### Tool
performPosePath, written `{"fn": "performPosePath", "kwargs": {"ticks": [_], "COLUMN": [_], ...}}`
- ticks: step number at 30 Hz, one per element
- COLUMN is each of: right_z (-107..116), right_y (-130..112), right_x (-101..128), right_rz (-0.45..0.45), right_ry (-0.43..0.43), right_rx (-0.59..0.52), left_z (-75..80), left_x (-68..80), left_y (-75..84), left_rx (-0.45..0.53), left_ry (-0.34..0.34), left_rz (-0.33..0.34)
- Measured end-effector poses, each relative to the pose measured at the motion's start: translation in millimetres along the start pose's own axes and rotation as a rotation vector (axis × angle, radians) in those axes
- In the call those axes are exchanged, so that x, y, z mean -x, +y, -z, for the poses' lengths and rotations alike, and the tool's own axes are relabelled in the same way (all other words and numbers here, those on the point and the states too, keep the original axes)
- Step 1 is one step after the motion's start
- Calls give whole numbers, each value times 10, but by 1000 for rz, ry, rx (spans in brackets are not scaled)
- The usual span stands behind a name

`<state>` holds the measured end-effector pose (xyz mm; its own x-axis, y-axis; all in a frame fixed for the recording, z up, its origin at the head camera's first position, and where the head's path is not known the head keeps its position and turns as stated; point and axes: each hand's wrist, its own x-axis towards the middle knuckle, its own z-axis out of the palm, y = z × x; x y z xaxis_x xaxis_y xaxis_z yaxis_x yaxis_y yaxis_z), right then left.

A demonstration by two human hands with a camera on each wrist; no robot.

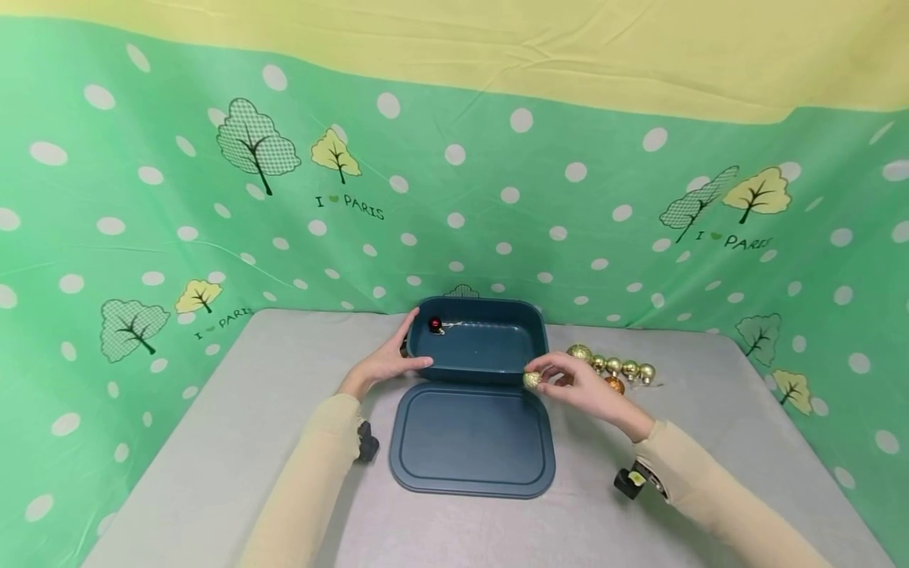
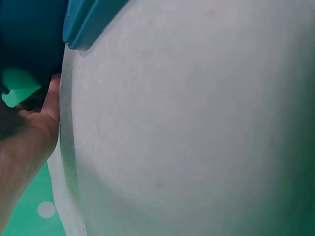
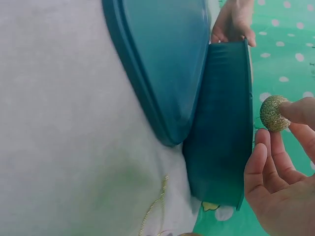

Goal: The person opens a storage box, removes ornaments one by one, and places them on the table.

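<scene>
A dark teal box [image 1: 490, 375] stands on the grey table [image 1: 213, 442], and a small red ball ornament [image 1: 435, 323] lies in its far left corner. My left hand [image 1: 394, 359] grips the box's left rim [image 3: 248, 54], thumb on the front edge. My right hand [image 1: 568, 380] pinches a glittery gold ball [image 1: 532, 379] [image 3: 273, 113] at the box's front right corner. In the right wrist view the gold ball is held between fingertips [image 3: 300, 110] just above the box wall [image 3: 221, 128].
The box's flat teal lid [image 1: 472, 438] [image 3: 162, 64] lies in front of it. A cluster of gold and orange ball ornaments [image 1: 614, 367] sits right of the box. A gold string [image 3: 155, 206] lies on the table. A green dotted cloth [image 1: 142, 197] walls the table in.
</scene>
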<state>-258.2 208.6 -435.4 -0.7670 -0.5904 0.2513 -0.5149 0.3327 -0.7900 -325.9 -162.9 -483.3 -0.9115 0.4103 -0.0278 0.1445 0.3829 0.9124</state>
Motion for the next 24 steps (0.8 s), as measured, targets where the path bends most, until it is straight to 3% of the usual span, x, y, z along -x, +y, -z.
{"fn": "performPosePath", "kwargs": {"ticks": [24], "right_z": [185], "right_y": [303], "right_x": [611], "right_rz": [52], "right_ry": [157], "right_rx": [-57], "left_z": [0], "left_x": [16], "left_y": [6], "left_rx": [10], "left_ry": [6], "left_rz": [8]}}
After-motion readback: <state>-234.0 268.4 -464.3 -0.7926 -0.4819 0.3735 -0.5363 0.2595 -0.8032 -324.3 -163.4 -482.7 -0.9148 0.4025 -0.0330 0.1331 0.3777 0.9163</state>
